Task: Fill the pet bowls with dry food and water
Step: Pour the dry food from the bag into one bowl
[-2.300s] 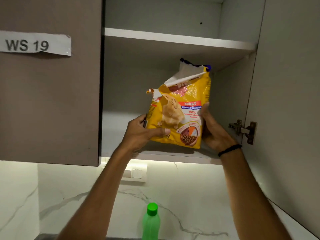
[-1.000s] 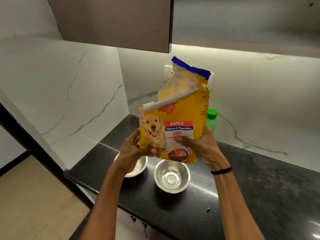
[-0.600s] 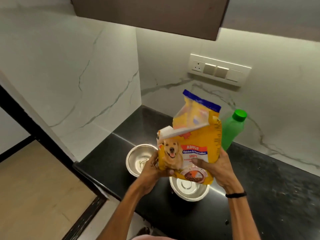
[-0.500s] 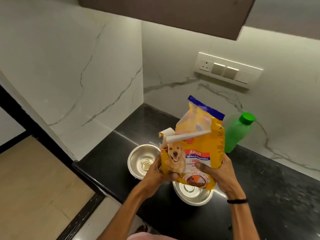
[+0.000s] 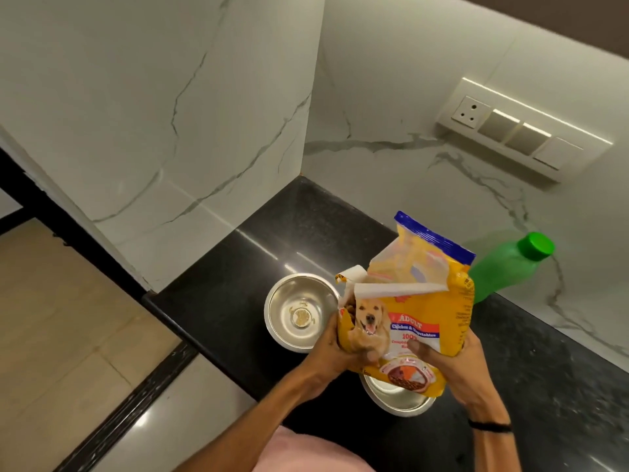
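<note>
Green bottle (image 5: 503,267) stands behind your dog food bag (image 5: 429,321), one steel bowl (image 5: 299,315) left of it, another bowl (image 5: 398,400) half hidden beneath it. Your left hand (image 5: 337,352) and right hand (image 5: 456,362) both grip the yellow, torn-open bag above the black counter (image 5: 238,301).

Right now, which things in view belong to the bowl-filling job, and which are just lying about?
Job:
dog food bag, top open, gripped by left hand and right hand
left bowl, beside the bag
right bowl, partly hidden under the bag
green bottle, capped, probably the water

Not the job:
switch panel on the wall
wristband on the right wrist
</note>
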